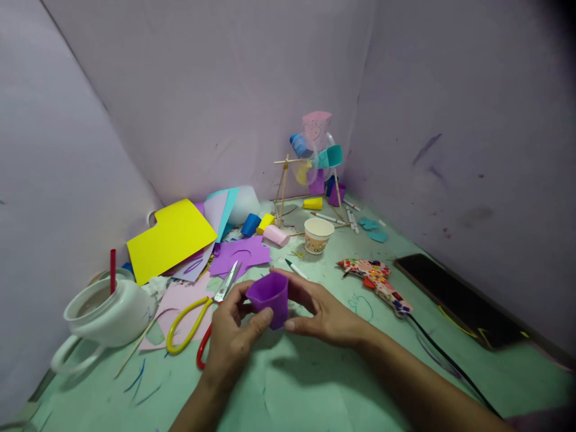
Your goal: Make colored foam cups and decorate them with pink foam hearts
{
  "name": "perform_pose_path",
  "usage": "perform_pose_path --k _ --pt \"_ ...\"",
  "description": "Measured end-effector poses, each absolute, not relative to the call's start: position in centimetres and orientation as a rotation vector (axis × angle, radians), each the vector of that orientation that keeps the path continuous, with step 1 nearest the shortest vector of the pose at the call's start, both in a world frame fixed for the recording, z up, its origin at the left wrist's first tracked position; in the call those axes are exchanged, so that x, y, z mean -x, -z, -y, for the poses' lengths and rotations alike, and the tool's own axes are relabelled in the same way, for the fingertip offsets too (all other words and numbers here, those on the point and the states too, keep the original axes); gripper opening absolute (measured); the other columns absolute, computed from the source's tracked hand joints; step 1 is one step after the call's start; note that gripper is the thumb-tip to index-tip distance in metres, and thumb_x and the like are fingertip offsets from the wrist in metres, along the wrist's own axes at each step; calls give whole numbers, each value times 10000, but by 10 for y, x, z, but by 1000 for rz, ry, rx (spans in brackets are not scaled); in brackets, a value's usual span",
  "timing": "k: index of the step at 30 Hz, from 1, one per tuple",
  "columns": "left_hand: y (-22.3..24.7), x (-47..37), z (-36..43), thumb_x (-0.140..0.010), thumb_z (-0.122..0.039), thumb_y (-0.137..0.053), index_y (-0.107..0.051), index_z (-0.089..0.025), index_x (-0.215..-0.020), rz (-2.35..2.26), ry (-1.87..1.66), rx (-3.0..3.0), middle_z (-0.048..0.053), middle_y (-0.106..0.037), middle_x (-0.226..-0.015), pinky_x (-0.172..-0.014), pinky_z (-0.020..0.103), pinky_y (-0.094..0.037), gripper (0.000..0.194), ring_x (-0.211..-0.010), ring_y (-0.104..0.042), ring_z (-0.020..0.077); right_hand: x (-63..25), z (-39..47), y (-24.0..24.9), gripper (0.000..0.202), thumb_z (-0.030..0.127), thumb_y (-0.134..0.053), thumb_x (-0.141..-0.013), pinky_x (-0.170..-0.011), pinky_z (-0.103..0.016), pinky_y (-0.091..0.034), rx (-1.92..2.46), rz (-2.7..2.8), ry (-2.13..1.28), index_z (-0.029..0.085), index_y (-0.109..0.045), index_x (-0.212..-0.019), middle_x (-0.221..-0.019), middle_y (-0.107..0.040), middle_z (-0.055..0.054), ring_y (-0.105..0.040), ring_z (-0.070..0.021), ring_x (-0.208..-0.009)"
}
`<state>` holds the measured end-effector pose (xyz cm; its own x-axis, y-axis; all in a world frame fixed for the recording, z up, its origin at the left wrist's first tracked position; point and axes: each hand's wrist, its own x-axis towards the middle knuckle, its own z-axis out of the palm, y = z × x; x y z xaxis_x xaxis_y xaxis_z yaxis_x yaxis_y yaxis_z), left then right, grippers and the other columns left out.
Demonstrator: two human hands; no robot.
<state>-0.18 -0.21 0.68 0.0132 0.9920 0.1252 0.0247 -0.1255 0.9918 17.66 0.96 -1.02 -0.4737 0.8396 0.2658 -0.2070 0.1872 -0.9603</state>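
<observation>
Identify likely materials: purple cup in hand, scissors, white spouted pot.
Purple cup: likely craft foam or thick paper; matte, creased walls, uneven rim. Can't tell which.
Scissors: metal blades, grey with a sheen; handles probably smooth plastic, solid yellow and red.
White pot: looks like glazed ceramic, from the smooth, softly glossy curve; plastic possible.

- White pot (119,321), a red stick (113,272) standing in it
- Crumpled tissue (156,287) beside the pot
- Dark phone (454,300) flat on the green desk (310,384), near the right wall (477,102)
- Purple smudges (426,149) on that wall
</observation>
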Motion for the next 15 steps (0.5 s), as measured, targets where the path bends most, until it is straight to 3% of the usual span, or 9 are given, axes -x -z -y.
perform_pose_path --k 2,6,10,15 --pt "-6 4 -1 -626 -327 -751 -633 -160 -975 -1080 -1355 -1110 46 -685 -836 -699 282 -482 404 -788 -623 205 -182 -19 2 648 268 -705 -738 -993 -433 -408 745 1589 -1291 203 -449 -1330 -1297 -547 -121 -527 -253 -1182" --pt "-8 10 -9 -622 -339 -759 -610 -154 -1005 -1032 -1424 -786 32 -660 -879 -718 287 -488 451 -817 -608 189 -183 -64 -22 422 207 -594 -812 -857 -408 -497 1382 1673 -736 175 -543 -1230 -1147 -635 -128 -623 -240 -1003" --pt "-9 14 -14 -594 -313 -776 -609 -152 -1005 -1028 -1465 -703 22 -651 -883 -710 286 -497 472 -807 -604 177 -160 -123 -32 358 207 -720 -733 -888 -433 -458 1611 1798 -604 144 -640 -1077 -1062 -668 -127 -605 -304 -1011" --pt "-3 16 -17 -559 -317 -798 -605 -146 -989 -1066 -1501 -735 20 -660 -869 -711 270 -484 502 -784 -598 164 -127 -168 -21 301 292 -551 -907 -823 -422 -514 1932 1870 -502 150 -544 -1172 -1177 -575 -89 -601 -216 -989"
